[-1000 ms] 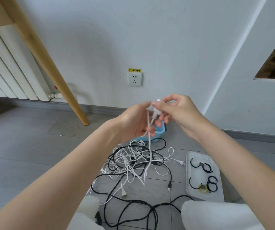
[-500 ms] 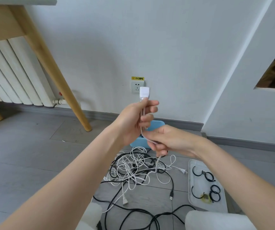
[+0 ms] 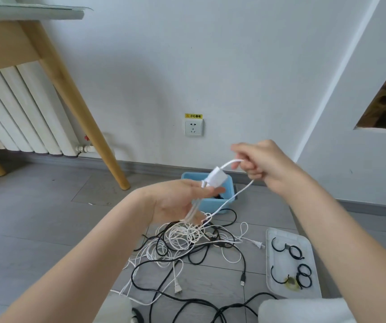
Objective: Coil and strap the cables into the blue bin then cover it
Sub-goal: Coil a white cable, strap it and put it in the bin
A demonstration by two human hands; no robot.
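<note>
head cam | worn on head | faces forward and down | close over floor [image 3: 35,229], wall [image 3: 234,66] beyond

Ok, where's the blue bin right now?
The blue bin sits on the floor by the wall below the socket, just behind the left hand, beyond the cable tangle.
</note>
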